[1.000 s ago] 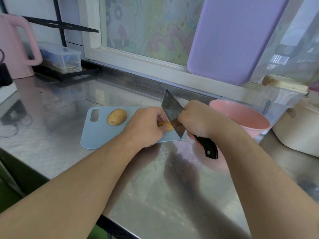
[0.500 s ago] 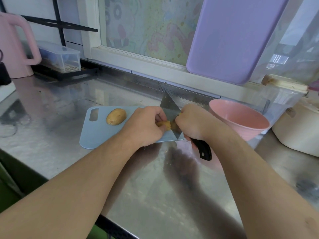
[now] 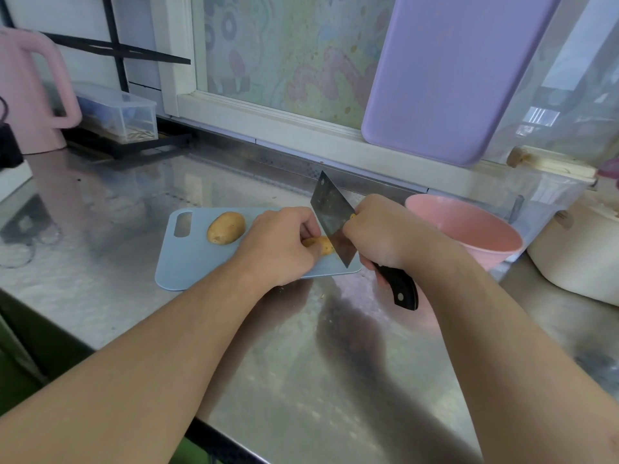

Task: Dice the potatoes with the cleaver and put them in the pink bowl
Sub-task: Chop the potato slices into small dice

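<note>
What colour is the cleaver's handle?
Black, with a small pale rivet; the cleaver's handle shows in the head view.

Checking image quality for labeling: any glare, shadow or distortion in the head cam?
Head view: daylight from the window, soft glare and reflections on the steel counter; dark arm shadow below the cleaver; wide-angle bending at the edges; pink jug slightly soft; both hands sharp.

Two bare forearms, no sleeves in view; hands (image 3: 281, 247) ungloved, no rings or watch.
</note>
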### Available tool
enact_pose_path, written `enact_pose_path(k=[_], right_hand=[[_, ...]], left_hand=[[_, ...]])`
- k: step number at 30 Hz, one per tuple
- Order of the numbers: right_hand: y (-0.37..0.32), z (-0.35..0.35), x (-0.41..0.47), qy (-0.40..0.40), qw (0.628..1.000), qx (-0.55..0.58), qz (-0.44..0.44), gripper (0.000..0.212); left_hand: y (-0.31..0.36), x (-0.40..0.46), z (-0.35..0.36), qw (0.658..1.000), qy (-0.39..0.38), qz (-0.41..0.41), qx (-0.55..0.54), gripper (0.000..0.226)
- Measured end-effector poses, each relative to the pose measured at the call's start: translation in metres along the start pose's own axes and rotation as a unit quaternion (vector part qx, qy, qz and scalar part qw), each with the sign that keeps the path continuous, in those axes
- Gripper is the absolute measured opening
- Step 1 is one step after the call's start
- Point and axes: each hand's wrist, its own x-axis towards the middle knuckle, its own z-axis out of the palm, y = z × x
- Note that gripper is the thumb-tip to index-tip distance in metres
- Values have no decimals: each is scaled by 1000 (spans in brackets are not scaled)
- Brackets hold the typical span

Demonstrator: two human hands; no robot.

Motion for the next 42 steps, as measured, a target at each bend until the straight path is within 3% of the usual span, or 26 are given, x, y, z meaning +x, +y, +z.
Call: enact_pose_path(k=[4, 10, 23, 34, 42], right_hand=[[0, 2, 2, 7, 999, 41, 18, 25], [-1, 0, 2, 12, 1000, 2, 14, 22], [1, -1, 4, -57, 998, -7, 36, 31], [4, 14, 10, -11, 999, 28, 25, 19], [5, 3, 11, 15, 999, 31, 11, 22]], left_hand=[[-1, 1, 1, 1000, 4, 1, -4, 10], [-1, 2, 2, 1000, 9, -4, -8, 11], [1, 2, 3, 1000, 17, -8, -6, 8], [0, 0, 1, 1000, 14, -15, -21, 9], [1, 1, 3, 1000, 18, -17, -17, 9]])
